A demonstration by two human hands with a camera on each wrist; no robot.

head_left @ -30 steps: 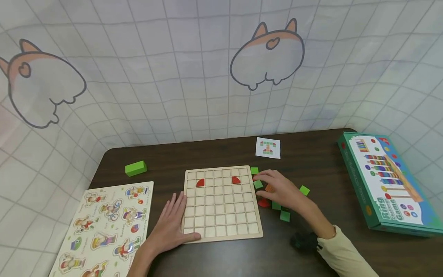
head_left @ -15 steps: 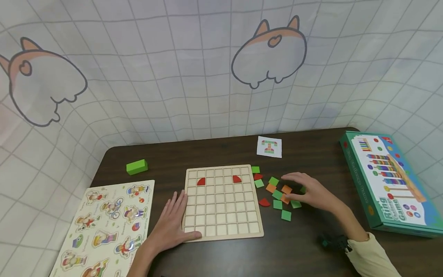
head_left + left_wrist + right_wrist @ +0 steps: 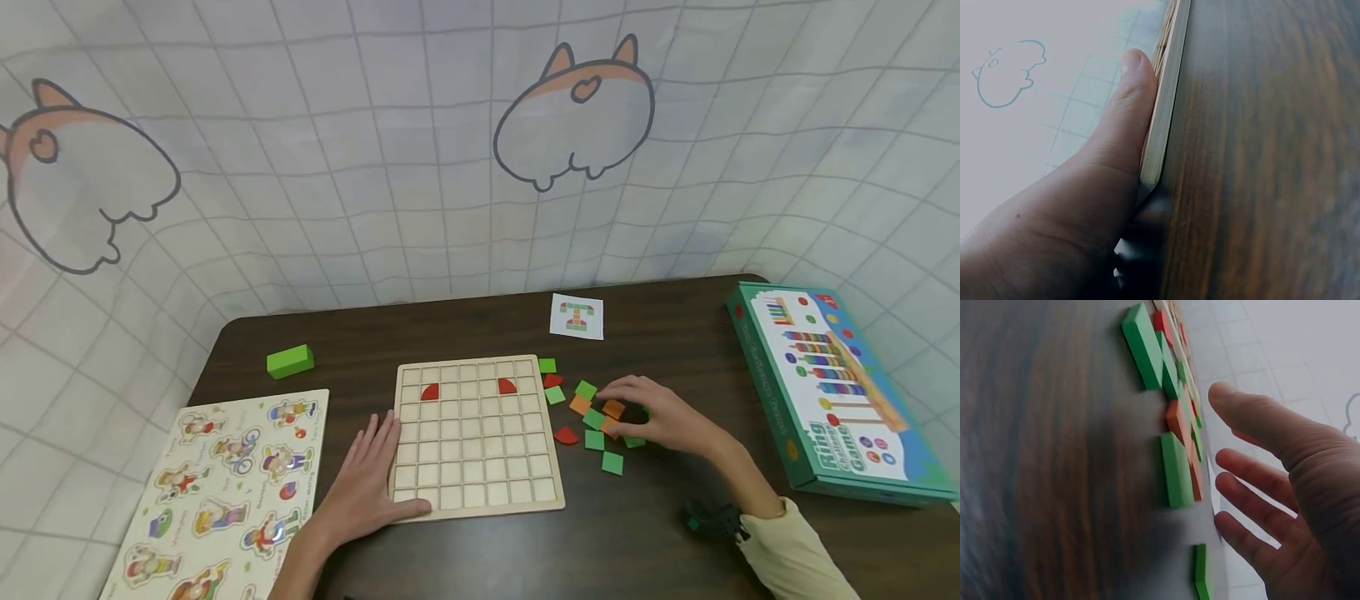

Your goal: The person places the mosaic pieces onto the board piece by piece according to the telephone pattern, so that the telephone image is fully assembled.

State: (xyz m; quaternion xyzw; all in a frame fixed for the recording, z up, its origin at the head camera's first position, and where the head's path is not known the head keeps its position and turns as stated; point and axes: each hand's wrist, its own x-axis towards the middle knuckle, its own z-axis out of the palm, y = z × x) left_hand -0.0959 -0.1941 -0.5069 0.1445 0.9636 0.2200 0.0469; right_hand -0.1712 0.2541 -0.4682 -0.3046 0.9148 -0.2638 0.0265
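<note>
My left hand (image 3: 358, 487) lies flat at the left edge of a wooden grid board (image 3: 480, 451), its thumb along the near left corner. The left wrist view shows that thumb (image 3: 1124, 112) against the board's side (image 3: 1159, 134). Two red quarter-round pieces, one on the left (image 3: 430, 392) and one on the right (image 3: 507, 386), sit in the board's upper rows. My right hand (image 3: 667, 419) hovers over loose tiles, thumb and fingers spread with nothing between them. Beneath and beside it lie orange tiles (image 3: 612, 409) and green tiles (image 3: 612, 463). In the right wrist view, a green tile (image 3: 1175, 472) is near the fingers.
Behind the tiles lies a pattern card (image 3: 577, 317). A picture puzzle board (image 3: 225, 492) is at the left, below a green block (image 3: 290, 362). On the right stands a green game box (image 3: 840, 392). More red pieces (image 3: 566, 436) lie beside the grid board.
My right hand has moved right, away from the board's edge, uncovering several tiles, and now stays over their right end. The left hand keeps its place.
</note>
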